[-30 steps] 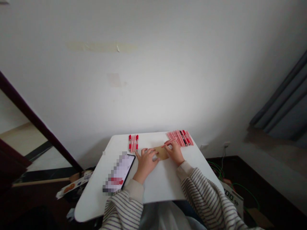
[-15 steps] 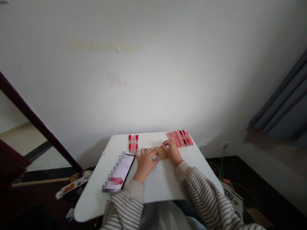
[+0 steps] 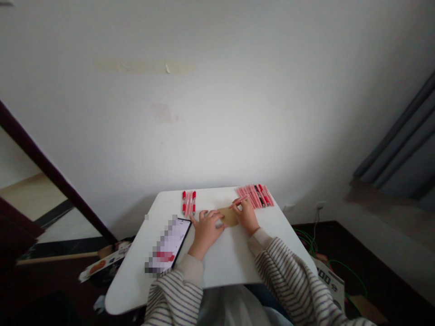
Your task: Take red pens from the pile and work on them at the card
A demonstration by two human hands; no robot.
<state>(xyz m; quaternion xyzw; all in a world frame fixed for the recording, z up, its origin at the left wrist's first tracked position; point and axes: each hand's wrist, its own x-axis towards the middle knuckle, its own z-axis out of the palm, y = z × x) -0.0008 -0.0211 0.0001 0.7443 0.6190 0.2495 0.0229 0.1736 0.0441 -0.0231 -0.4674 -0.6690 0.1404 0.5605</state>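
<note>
A small brown card (image 3: 229, 215) lies on the white table (image 3: 224, 262) near its far edge. My left hand (image 3: 206, 231) rests flat on the card's left end, fingers spread. My right hand (image 3: 246, 216) grips a pink pen (image 3: 239, 201) in a writing hold, tip down at the card's right side. Both arms wear striped sleeves.
A row of several pink and red pens (image 3: 256, 195) lies at the far right of the table, three more pens (image 3: 189, 202) at the far left. A phone (image 3: 168, 246) lies left of my left hand. Boxes and green cables (image 3: 335, 267) sit on the floor.
My right hand with the pen has shifted slightly along the card; my left hand has stayed in place.
</note>
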